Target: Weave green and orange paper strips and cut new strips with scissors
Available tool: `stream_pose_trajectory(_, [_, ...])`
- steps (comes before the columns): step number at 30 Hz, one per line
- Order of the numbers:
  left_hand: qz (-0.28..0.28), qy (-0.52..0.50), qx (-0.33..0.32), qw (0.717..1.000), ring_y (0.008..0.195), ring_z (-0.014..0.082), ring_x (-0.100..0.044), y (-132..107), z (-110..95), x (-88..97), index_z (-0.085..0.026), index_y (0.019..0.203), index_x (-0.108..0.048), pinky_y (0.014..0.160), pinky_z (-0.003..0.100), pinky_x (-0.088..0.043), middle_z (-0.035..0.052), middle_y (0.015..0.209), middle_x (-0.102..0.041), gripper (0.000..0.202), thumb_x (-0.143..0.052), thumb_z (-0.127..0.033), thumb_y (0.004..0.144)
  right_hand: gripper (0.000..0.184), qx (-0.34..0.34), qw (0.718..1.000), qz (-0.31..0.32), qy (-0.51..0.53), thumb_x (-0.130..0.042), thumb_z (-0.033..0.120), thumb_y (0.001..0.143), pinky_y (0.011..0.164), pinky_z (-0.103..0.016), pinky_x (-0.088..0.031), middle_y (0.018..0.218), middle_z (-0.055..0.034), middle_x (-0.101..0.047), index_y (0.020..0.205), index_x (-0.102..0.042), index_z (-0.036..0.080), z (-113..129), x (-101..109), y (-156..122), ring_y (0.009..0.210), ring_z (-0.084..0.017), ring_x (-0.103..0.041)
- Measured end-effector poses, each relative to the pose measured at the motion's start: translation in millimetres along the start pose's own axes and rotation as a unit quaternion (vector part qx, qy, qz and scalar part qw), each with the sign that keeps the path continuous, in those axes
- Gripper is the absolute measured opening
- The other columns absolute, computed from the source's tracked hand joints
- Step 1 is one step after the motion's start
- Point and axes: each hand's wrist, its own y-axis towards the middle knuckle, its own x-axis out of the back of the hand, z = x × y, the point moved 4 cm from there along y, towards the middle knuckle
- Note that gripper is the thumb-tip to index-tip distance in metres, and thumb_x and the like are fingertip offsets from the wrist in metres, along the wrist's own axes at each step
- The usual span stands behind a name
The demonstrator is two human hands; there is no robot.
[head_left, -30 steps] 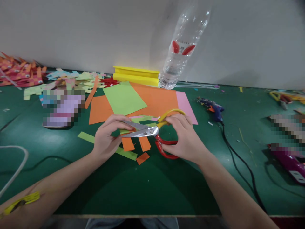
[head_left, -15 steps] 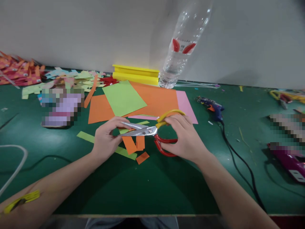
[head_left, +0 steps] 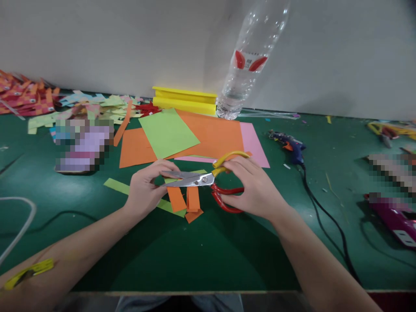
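Right hand (head_left: pixel 251 186) grips scissors (head_left: pixel 205 179), blades parted at orange strips (head_left: pixel 176 200) apparently pinched by left hand (head_left: pixel 146 186); seemingly cut scrap (head_left: pixel 194 216) lies nearside of scissors, sheets (head_left: pixel 212 135) beyond look uncut.

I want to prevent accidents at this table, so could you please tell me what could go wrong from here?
The left hand is very near the blades of the scissors, so closing them might nick a finger. The black cord passes near the right forearm toward the near edge of the table, so that arm might snag it.
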Motion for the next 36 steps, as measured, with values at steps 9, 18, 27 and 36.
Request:
stream_pose_trajectory(9, [-0.006, -0.041, 0.008, 0.999, 0.076, 0.0179, -0.062, 1, 0, -1.1, -0.022, 0.073, -0.066, 0.065, 0.032, -0.052, 0.003, 0.079, -0.066, 0.011, -0.068, -0.011, 0.071, 0.037, 0.01, 1.0, -0.001, -0.011, -0.06, 0.028, 0.074, 0.085, -0.045, -0.047, 0.107, -0.0118, -0.063, 0.109, -0.053, 0.019, -2, 0, -2, 0.102, -0.028, -0.058])
stream_pose_trajectory(18, [-0.014, -0.045, 0.021, 0.999, 0.073, 0.017, -0.062, 3, -2, -1.8, -0.021, 0.069, -0.065, 0.062, 0.03, -0.053, 0.0034, 0.075, -0.067, 0.006, -0.068, -0.018, 0.073, 0.037, -0.011, 1.0, 0.01, 0.005, -0.059, 0.027, 0.076, 0.082, -0.046, -0.05, 0.109, -0.0113, -0.063, 0.112, -0.053, 0.021, -4, -2, -4, 0.103, -0.028, -0.058])
stream_pose_trajectory(27, [-0.024, -0.055, 0.072, 0.996, 0.074, 0.0183, -0.066, 2, 10, -2.8, -0.022, 0.075, -0.067, 0.067, 0.032, -0.055, 0.0018, 0.078, -0.07, 0.006, -0.071, -0.021, 0.071, 0.034, -0.084, 0.994, -0.013, 0.069, -0.06, 0.027, 0.076, 0.072, -0.037, -0.051, 0.107, -0.0103, -0.059, 0.108, -0.048, 0.021, -8, 0, -1, 0.097, -0.025, -0.057])
stream_pose_trajectory(36, [0.032, -0.111, 0.177, 0.977, 0.07, 0.018, -0.068, 3, 30, -6.9, -0.021, 0.106, -0.063, 0.06, 0.029, -0.056, 0.0041, 0.083, -0.071, 0.033, -0.068, -0.031, 0.076, 0.051, -0.148, 0.981, -0.072, 0.105, -0.068, 0.032, 0.07, 0.073, -0.037, -0.046, 0.113, -0.0102, -0.051, 0.112, -0.041, 0.023, -26, 6, -1, 0.088, -0.023, -0.053])
